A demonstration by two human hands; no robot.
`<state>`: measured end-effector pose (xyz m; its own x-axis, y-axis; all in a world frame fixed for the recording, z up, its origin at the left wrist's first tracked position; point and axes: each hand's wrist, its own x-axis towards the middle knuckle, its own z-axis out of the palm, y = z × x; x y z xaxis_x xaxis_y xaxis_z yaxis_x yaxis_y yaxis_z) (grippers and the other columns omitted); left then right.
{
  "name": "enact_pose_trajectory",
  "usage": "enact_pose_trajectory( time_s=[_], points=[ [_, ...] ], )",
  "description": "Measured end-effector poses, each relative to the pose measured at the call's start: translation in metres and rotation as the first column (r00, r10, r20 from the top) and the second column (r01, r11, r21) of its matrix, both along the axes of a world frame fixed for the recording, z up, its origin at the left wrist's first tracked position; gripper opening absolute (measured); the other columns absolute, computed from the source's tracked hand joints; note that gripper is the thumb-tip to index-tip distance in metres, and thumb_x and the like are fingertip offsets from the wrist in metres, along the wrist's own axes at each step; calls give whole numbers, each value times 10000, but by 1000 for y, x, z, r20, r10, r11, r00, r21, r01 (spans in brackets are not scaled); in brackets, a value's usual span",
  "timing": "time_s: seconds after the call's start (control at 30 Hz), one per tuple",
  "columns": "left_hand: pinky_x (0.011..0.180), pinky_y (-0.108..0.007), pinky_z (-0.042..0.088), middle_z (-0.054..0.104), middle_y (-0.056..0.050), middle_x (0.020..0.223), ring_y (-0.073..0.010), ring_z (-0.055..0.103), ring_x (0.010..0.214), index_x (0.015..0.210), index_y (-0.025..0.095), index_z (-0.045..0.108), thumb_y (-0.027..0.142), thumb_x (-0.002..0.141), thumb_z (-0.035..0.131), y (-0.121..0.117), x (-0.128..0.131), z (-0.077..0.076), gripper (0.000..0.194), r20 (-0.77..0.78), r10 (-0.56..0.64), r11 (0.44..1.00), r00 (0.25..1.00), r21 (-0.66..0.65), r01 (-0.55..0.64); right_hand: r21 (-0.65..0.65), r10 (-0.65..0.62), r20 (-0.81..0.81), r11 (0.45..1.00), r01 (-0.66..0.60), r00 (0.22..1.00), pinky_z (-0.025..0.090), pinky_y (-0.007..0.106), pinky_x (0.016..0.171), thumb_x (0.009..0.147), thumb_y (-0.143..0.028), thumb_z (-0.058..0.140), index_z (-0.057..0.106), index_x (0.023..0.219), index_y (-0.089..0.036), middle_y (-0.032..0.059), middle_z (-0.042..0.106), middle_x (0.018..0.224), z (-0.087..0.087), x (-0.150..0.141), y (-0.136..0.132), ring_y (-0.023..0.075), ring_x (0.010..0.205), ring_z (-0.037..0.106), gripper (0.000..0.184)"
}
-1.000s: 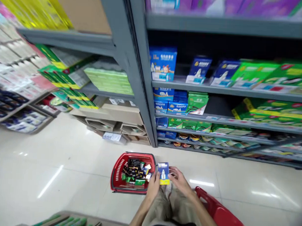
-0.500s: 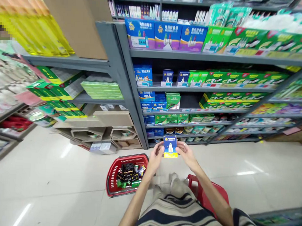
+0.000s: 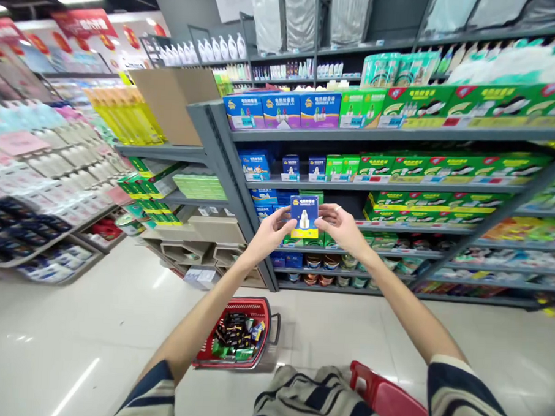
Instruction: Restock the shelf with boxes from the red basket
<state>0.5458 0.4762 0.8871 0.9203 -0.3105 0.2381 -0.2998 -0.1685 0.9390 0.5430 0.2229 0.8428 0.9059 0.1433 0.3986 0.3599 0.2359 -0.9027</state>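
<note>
The left hand (image 3: 269, 233) and the right hand (image 3: 348, 235) pinch a small blue box (image 3: 305, 214) between them, thumbs on its near face and the other fingers reaching round behind. The box sits directly in the grip, its long axis upright and its printed front towards the wearer; neither hand is clearly nearer, since each touches one side edge. (A ring shows on a finger of the right hand.) Below the grip and to its left, a red basket (image 3: 249, 308) on the floor holds a jumble of small packs. Below and to the right is a red plastic object (image 3: 395, 404). Beyond the grip stands the shelf unit (image 3: 377, 136), where similar dark blue packs (image 3: 290, 166) stand just above the box as seen from here.
</note>
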Motion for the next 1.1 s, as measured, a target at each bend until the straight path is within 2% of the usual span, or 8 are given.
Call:
enact_pose_trajectory(
  time_s=[0.1,0.23,0.43,0.53,0.77,0.9,1.0,1.1],
  points=[
    [1041,-410,653,731,-192,1457,-313,747,1240,1559,107,620,683,912,858,-10,8,-7,899,-14,55,997,998,49,-55,-32,44,18,999,-44,999,654,383,1009,867,-593,976,673,1337,-179,110,776,1226,-10,19,-14,246,1119,755,696],
    [1037,-442,662,739,-205,1439,-335,748,1252,1585,98,600,686,905,854,-11,27,-9,935,-49,125,985,991,125,-118,-52,79,-2,995,-79,997,638,401,1042,862,-615,967,665,1325,-176,110,780,1216,-19,46,-17,241,1112,755,707],
    [1068,-462,657,726,-205,1466,-334,757,1258,1598,110,593,647,932,850,1,86,-10,893,-84,13,993,996,114,-3,-61,66,-63,996,-70,996,675,391,941,826,-631,977,652,1328,-182,112,773,1219,-20,96,-11,237,1054,760,749],
    [1042,-451,665,736,-193,1443,-330,764,1228,1596,117,602,648,936,844,18,116,-13,881,-48,-40,994,998,100,44,-91,41,-41,995,-45,998,668,389,954,836,-590,973,649,1323,-177,111,770,1220,-18,119,3,232,1049,764,716],
    [1061,-458,638,744,-184,1411,-298,765,1162,1575,142,628,612,961,819,81,176,-25,797,23,-93,990,995,113,90,-217,2,-39,976,-11,999,671,368,953,929,-529,913,620,1353,-201,106,762,1274,-13,159,60,212,1070,762,610],
    [1032,-430,639,730,-185,1421,-281,762,1149,1582,152,606,594,937,852,104,197,-16,819,14,-125,987,992,104,123,-235,-1,-42,972,-9,999,681,371,947,935,-510,914,610,1364,-209,100,756,1290,-2,175,77,215,1087,758,606],
    [995,-407,652,745,-162,1359,-275,763,1127,1496,160,640,580,911,885,117,202,-6,761,-24,-126,984,992,122,128,-242,31,-51,969,-42,998,675,359,934,927,-495,923,613,1339,-210,88,758,1253,3,178,86,200,1038,754,589],
    [987,-413,661,758,-148,1309,-283,768,1120,1449,169,646,559,904,898,130,204,-3,716,-73,-142,973,987,173,152,-257,66,-88,962,-86,994,670,352,924,892,-475,943,599,1292,-202,81,762,1217,5,177,94,194,1018,761,594]
  ],
)
